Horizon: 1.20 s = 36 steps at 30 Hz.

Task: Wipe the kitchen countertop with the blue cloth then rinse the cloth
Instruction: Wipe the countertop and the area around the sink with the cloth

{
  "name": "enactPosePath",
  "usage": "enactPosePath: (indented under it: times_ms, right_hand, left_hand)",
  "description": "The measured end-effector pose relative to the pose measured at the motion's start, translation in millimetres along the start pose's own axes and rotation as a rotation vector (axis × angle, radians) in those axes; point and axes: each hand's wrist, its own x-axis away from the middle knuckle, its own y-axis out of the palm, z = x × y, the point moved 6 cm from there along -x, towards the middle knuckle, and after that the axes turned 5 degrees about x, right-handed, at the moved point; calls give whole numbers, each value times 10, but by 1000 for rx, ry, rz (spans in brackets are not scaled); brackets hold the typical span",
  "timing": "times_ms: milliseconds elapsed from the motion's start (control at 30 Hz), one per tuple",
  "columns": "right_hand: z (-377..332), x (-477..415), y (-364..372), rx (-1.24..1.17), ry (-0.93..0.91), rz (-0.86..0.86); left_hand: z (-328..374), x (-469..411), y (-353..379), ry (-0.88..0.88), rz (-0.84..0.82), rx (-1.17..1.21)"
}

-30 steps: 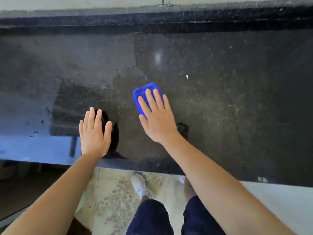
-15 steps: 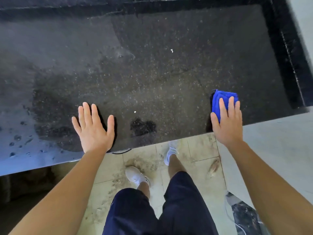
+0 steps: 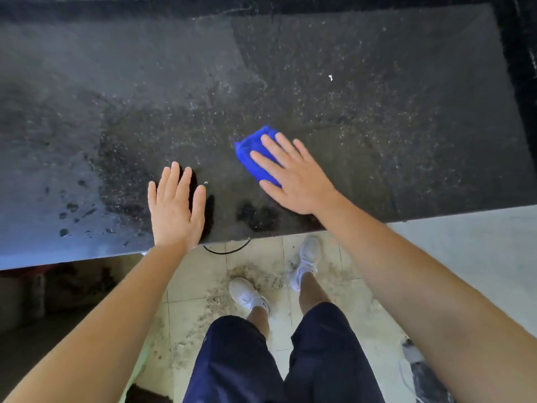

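A folded blue cloth [image 3: 252,152] lies on the dark speckled countertop [image 3: 377,126], near its front edge and a little right of centre. My right hand [image 3: 293,173] presses flat on the cloth with straight, spread fingers, covering its right half. My left hand [image 3: 174,205] rests flat on the countertop at the front edge, about a hand's width left of the cloth, holding nothing.
The left part of the counter shows wet streaks and water drops [image 3: 69,210]. A small white speck [image 3: 330,78] lies further back on the right. A raised black rim [image 3: 523,82] borders the right side. Below the edge are a dirty tiled floor [image 3: 203,283] and my feet.
My right hand has slid the cloth left from the counter's right front corner toward the middle. My left hand has stayed planted at the front edge.
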Motion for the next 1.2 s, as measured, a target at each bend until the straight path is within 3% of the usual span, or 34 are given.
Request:
enactPosePath:
  times_ms: [133,267,433,567,667,767,833,967,1033,1200]
  right_hand:
    - [846,486,134,-52,517,-32]
    - [118,960,151,-45,621,-48]
    - [-1378,537,126,-47,181,-114]
    - [-2370,-273,57,-51,-173,-68]
    - [-2677,-883,-10,-33,-376,-65]
    - [-2383,-1385,-22,3,-444,-31]
    - [-1807,-1623,-36,13,-288,8]
    - [-349,-1434,-17,-68,274,-78]
    - [12,-1161,-23,-102,492,-81]
    - [53,-1026,1,-63,539,-63]
  left_hand:
    - [-563,279,-346,-102,67,-133]
    - [-1197,558,-586,-253,65,-250]
    - [-1588,825,-636,-301,-36,-281]
    - [-1772,883,-772,-382,-8,-242]
    - [-1843,923,-811,-393,-33,-262]
    - [-1824,885,-835,-393,-56,-263]
    - [-1820,838,-850,-381,-75,-269]
    - [-1748,666,-869,-303,-74,-277]
    - [-1656,497,-862,-244,-53,-259]
    - [-1393,-247,-822,-129,0,-243]
